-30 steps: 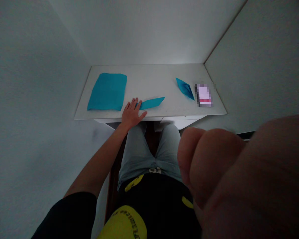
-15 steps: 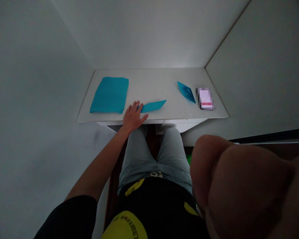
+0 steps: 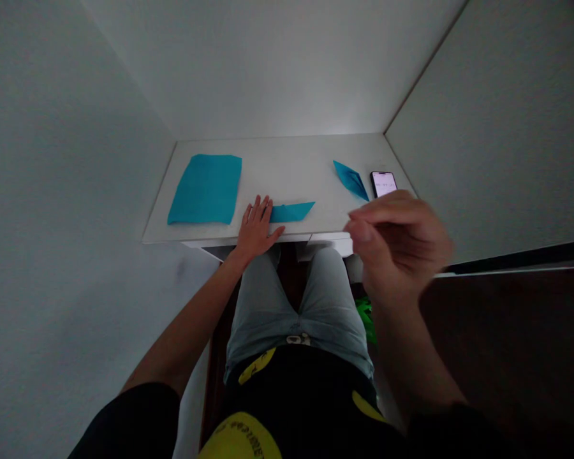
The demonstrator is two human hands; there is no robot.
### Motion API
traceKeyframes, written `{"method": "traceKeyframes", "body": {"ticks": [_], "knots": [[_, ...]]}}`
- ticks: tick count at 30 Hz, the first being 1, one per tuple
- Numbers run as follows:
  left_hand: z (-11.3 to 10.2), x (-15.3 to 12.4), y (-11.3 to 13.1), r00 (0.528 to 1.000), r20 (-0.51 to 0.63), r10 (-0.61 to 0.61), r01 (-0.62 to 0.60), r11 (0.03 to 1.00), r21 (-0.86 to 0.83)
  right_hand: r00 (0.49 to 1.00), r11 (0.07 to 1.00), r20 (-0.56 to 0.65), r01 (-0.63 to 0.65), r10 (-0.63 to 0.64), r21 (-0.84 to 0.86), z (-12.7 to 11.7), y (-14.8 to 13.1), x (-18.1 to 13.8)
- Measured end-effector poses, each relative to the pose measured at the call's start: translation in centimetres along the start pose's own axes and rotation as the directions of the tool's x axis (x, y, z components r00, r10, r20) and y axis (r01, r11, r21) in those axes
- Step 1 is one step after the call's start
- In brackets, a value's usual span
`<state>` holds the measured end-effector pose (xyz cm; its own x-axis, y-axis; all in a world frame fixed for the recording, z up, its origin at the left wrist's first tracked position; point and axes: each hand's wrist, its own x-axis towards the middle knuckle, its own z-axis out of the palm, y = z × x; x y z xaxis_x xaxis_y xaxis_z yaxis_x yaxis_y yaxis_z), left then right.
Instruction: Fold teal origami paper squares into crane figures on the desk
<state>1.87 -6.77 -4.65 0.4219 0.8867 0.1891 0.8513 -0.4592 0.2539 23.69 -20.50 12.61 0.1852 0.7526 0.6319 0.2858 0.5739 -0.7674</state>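
Observation:
My left hand (image 3: pixel 257 228) lies flat near the front edge of the white table, fingers spread. Its fingertips rest at the left end of a folded strip of blue paper (image 3: pixel 294 211), which has a slanted point on the right; the strip's left end is hidden under the hand. Raised close to the camera, my right hand (image 3: pixel 402 239) has its thumb and forefinger pinched together. I see nothing clear between those fingertips. Beyond it lies a folded blue paper boat (image 3: pixel 351 180) on the table.
Several or single sheets, I cannot tell, of blue paper (image 3: pixel 205 190) lie at the table's left. A phone (image 3: pixel 383 183) with a lit screen sits at the right, partly behind my right hand. Walls enclose the white table (image 3: pixel 291 153). Something green (image 3: pixel 365 315) is on the floor.
My right hand has moved from very near the camera, at the lower right, forward and toward the table. My left hand stays on the folded paper. The view has shifted slightly.

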Motion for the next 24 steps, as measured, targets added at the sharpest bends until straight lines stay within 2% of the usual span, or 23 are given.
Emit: {"method": "traceKeyframes", "body": {"ticks": [1, 5, 9, 14, 18, 21, 24], "knots": [[0.1, 0.4, 0.6, 1.000, -0.024, 0.011, -0.011, 1.000, -0.015, 0.999, 1.000, -0.034, -0.013, 0.012, -0.007, 0.0, 1.9, 0.3], [-0.2, 2.5, 2.7, 0.996, -0.086, 0.014, -0.018, 0.999, -0.049, 0.967, 0.955, 0.112, -0.200, 0.228, -0.220, -1.1, 9.7, -0.8], [-0.9, 3.4, 3.4, 0.990, -0.043, 0.136, -0.139, 0.988, -0.066, 0.954, 0.914, 0.198, -0.138, 0.226, -0.382, -3.1, 14.6, -2.8], [-0.3, 3.0, 4.9, 0.939, -0.009, 0.344, -0.341, 0.927, -0.157, 0.881, 0.843, 0.370, -0.058, 0.295, -0.535, -4.3, 17.1, -3.3], [0.1, 3.6, 7.4, 0.907, -0.021, 0.421, -0.419, 0.893, -0.165, 0.851, 0.786, 0.417, 0.009, 0.318, -0.618, -5.2, 18.2, -3.6], [-0.2, 4.5, 8.2, 0.911, -0.097, 0.400, -0.410, 0.902, -0.138, 0.858, 0.820, 0.427, 0.011, 0.287, -0.573, -6.9, 18.6, -3.7], [-0.2, 4.9, 6.7, 0.943, -0.224, 0.245, -0.278, 0.952, -0.126, 0.917, 0.841, 0.332, -0.008, 0.222, -0.540, -9.7, 18.8, -2.0]]}}
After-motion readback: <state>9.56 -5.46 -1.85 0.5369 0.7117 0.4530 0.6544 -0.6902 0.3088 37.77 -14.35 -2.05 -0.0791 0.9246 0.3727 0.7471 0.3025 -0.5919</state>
